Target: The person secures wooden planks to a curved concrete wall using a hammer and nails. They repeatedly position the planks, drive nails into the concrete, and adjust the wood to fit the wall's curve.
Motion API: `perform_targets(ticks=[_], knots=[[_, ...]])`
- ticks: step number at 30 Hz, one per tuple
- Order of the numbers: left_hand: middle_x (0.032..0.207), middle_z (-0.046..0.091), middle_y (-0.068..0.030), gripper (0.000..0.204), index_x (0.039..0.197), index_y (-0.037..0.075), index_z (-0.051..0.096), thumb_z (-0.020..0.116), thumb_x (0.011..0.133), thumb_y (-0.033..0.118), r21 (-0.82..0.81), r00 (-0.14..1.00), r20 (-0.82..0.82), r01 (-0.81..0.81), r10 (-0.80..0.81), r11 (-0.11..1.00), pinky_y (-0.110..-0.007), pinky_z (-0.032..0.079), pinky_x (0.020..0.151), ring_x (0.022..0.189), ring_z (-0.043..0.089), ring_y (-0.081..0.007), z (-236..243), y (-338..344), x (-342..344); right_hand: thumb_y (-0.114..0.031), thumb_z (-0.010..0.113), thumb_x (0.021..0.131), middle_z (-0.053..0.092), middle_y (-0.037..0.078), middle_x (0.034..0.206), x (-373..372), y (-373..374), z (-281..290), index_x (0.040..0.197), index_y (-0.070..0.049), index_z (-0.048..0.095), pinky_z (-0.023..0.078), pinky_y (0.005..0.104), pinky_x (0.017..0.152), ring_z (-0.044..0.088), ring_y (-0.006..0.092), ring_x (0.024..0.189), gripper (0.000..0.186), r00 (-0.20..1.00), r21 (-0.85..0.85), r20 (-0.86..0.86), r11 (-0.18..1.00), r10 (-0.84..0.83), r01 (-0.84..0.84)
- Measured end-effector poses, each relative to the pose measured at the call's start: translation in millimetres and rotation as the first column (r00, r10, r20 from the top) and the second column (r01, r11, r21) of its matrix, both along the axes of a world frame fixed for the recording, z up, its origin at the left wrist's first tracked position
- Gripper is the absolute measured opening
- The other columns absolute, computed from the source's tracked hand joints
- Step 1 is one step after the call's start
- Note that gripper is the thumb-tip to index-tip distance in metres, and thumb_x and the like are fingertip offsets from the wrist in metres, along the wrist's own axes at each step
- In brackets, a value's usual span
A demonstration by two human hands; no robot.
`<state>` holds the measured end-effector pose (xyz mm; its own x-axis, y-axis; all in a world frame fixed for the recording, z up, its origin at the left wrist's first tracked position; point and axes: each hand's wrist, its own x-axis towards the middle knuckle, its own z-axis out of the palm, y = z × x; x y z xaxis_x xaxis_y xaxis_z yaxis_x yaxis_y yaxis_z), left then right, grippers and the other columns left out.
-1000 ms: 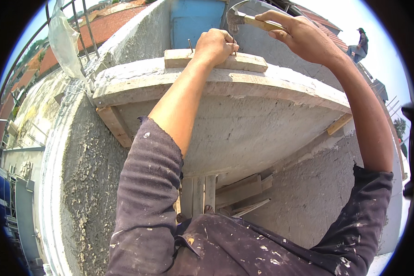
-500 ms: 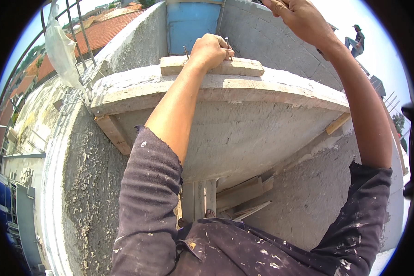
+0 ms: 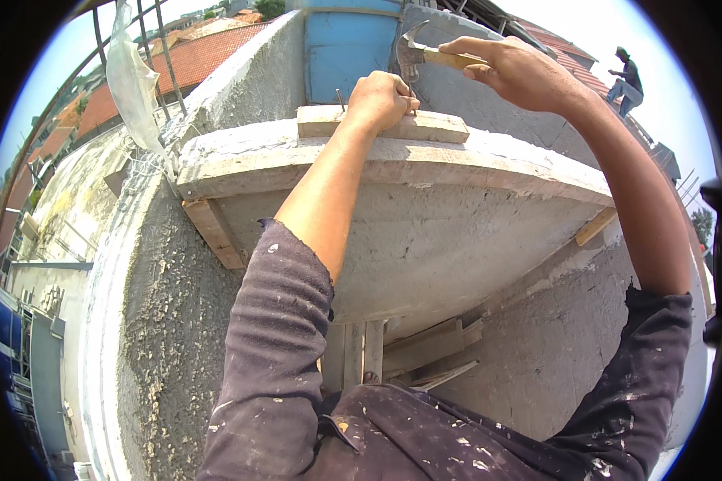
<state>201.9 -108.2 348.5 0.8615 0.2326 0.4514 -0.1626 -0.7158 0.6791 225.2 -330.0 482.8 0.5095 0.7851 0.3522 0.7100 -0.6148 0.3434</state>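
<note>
My left hand (image 3: pixel 383 102) is closed, its fingers pinching a nail (image 3: pixel 414 110) that stands on a short wooden block (image 3: pixel 449 129). A second nail (image 3: pixel 340 99) sticks up from the same block, left of that hand. My right hand (image 3: pixel 515 72) grips the wooden handle of a claw hammer (image 3: pixel 410 54). The hammer's head is at the top of the pinched nail; whether they touch, I cannot tell. Beneath the block lies the white-topped edge of a wall (image 3: pixel 529 152), with a long timber board (image 3: pixel 425 172) along its near side.
Rough grey walls rise at the left (image 3: pixel 168 321) and right (image 3: pixel 537 353). Planks (image 3: pixel 425 353) lie far below near my feet. A blue panel (image 3: pixel 349 52) stands behind the block. Thin rods and a torn plastic sheet (image 3: pixel 132 84) are at upper left; another person (image 3: pixel 630 80) sits at far right.
My right hand has come down and left, bringing the hammer's head into view and onto or close to the nail. My left hand stays at the nail; the whole view has shifted slightly.
</note>
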Motion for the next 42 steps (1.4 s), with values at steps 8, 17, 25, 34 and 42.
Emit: perform_targets(ticks=[8, 17, 25, 34, 42], knots=[[0.13, 0.075, -0.0137, 0.058, 0.132, 0.006, 0.071, 0.087, 0.088, 0.04, 0.226, 0.973, 0.232, -0.072, 0.018, 0.972, -0.043, 0.057, 0.104, 0.122, 0.071, -0.0282, 9.3, 29.5, -48.3, -0.039, 0.056, 0.11, 0.074, 0.012, 0.092, -6.2, -11.6, 7.6, 0.153, -0.03, 0.054, 0.058, 0.0407, 0.075, 0.07, 0.0171, 0.077, 0.045, 0.999, 0.173, -0.001, 0.984, 0.043, -0.042], [0.125, 0.076, -0.0156, 0.052, 0.121, 0.009, 0.076, 0.094, 0.08, 0.035, 0.01, 0.999, -0.04, -0.005, 0.005, 1.0, -0.042, 0.055, 0.104, 0.121, 0.07, -0.0286, -12.3, 89.0, -86.3, -0.042, 0.053, 0.111, 0.074, 0.013, 0.094, 0.2, 4.2, 3.4, 0.146, -0.013, 0.062, 0.058, 0.0436, 0.08, 0.072, 0.0209, 0.086, 0.047, 0.975, -0.06, 0.15, 0.986, 0.162, -0.155], [0.12, 0.078, -0.0146, 0.048, 0.118, 0.008, 0.078, 0.094, 0.08, 0.032, -0.017, 1.0, -0.007, 0.005, -0.005, 1.0, -0.042, 0.056, 0.105, 0.115, 0.073, -0.0282, -18.3, 91.6, -79.8, -0.039, 0.05, 0.112, 0.07, 0.013, 0.1, 1.6, 12.1, 119.5, 0.139, -0.009, 0.063, 0.054, 0.0433, 0.086, 0.068, 0.0226, 0.092, 0.042, 0.958, 0.644, -0.038, 0.741, 0.283, -0.194], [0.12, 0.078, -0.0148, 0.049, 0.12, 0.007, 0.078, 0.093, 0.08, 0.032, 0.048, 0.999, -0.023, -0.025, 0.026, 0.999, -0.04, 0.057, 0.104, 0.114, 0.074, -0.027, -15.8, 91.4, -78.2, -0.043, 0.052, 0.112, 0.068, 0.011, 0.085, 4.8, 12.0, 64.0, 0.131, -0.01, 0.063, 0.057, 0.0425, 0.076, 0.066, 0.0202, 0.071, 0.039, 0.999, 0.057, 0.039, 0.998, 0.015, -0.017], [0.122, 0.078, -0.0169, 0.054, 0.122, 0.008, 0.077, 0.094, 0.078, 0.035, 0.048, 1.0, -0.006, -0.02, 0.021, 0.999, -0.042, 0.056, 0.106, 0.115, 0.074, -0.0281, -18.2, 92.3, -79.6, -0.047, 0.049, 0.112, 0.068, 0.012, 0.085, -0.7, 11.8, 28.9, 0.132, -0.011, 0.059, 0.058, 0.042, 0.076, 0.069, 0.0197, 0.074, 0.041, 0.989, 0.263, -0.142, 0.962, -0.042, 0.079]])
